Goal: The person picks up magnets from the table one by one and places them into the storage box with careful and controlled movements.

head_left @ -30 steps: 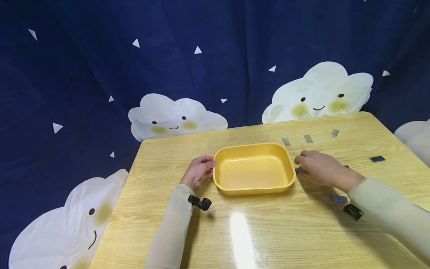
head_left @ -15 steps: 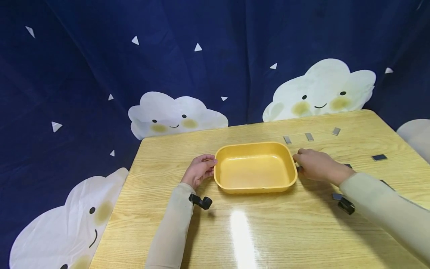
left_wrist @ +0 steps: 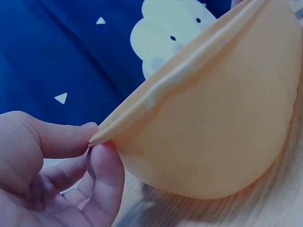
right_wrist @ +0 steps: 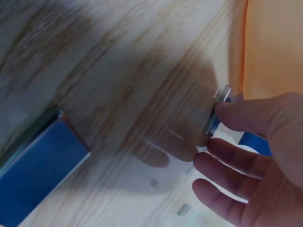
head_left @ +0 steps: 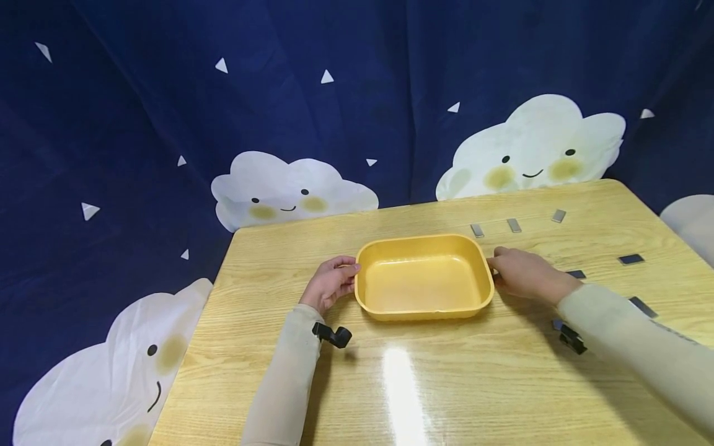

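A yellow plastic basin (head_left: 424,288) sits on the wooden table. My left hand (head_left: 330,285) pinches its left rim; the left wrist view shows the thumb above and the index finger below the basin's edge (left_wrist: 208,118). Close beside the basin's right end is my right hand (head_left: 527,274). Between its thumb and index finger it pinches a small, thin rectangular piece (right_wrist: 218,109) with a shiny silver edge, while the other fingers reach out loosely. In the head view that piece is mostly hidden by the hand. The basin holds nothing.
Several similar flat pieces lie on the table to the right: grey ones at the back (head_left: 514,225), dark ones farther right (head_left: 631,259) and near the right forearm (head_left: 643,307). A blue-faced piece (right_wrist: 42,175) shows in the right wrist view. A dark blue curtain (head_left: 357,111) hangs behind.
My right hand has moved slightly left towards the basin, and the small piece under its fingertips is now in its pinch. My left hand has stayed on the rim.
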{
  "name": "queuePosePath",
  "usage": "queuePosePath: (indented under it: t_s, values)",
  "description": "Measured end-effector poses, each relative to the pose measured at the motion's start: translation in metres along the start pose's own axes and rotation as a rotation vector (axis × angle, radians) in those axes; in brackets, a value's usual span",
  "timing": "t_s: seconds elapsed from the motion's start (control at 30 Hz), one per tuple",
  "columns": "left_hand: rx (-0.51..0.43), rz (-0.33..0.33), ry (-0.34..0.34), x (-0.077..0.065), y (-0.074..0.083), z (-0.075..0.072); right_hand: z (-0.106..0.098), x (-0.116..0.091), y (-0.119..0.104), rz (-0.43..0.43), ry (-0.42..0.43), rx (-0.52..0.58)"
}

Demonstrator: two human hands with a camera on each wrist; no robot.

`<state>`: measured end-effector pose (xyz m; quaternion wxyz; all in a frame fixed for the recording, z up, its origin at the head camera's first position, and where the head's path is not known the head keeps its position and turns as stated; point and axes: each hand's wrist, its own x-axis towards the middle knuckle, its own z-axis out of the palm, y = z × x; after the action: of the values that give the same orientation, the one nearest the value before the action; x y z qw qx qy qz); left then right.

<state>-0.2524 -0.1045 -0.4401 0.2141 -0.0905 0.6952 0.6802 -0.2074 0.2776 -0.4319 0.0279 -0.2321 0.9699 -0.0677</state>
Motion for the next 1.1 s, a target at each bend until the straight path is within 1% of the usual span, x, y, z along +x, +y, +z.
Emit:
queuePosePath:
  t_s: [0.13, 0.33, 0.67, 0.93, 1.03, 1.1]
  values:
    - [-0.003, 0.004, 0.002, -0.0012, -0.0007, -0.0005, -0.0001, 0.0012, -0.0002, 0.005, 0.013, 0.001]
    - [-0.004, 0.013, 0.012, -0.0038, -0.0009, -0.0020, 0.0017, 0.0036, -0.0012, -0.017, 0.047, -0.006]
    - [0.003, 0.005, 0.009, -0.0080, -0.0014, -0.0021, 0.0023, 0.0039, -0.0020, -0.013, 0.038, -0.013]
    - [0.015, 0.024, 0.000, -0.0046, -0.0009, -0.0008, 0.0021, 0.0025, 0.0018, -0.032, 0.019, -0.006]
    - [0.019, 0.026, 0.004, -0.0043, 0.0008, 0.0006, 0.0010, 0.0021, 0.0034, -0.033, 0.014, -0.006]
    - [0.020, 0.023, 0.011, -0.0047, 0.0010, 0.0004, 0.0006, 0.0025, 0.0041, -0.050, 0.019, 0.001]
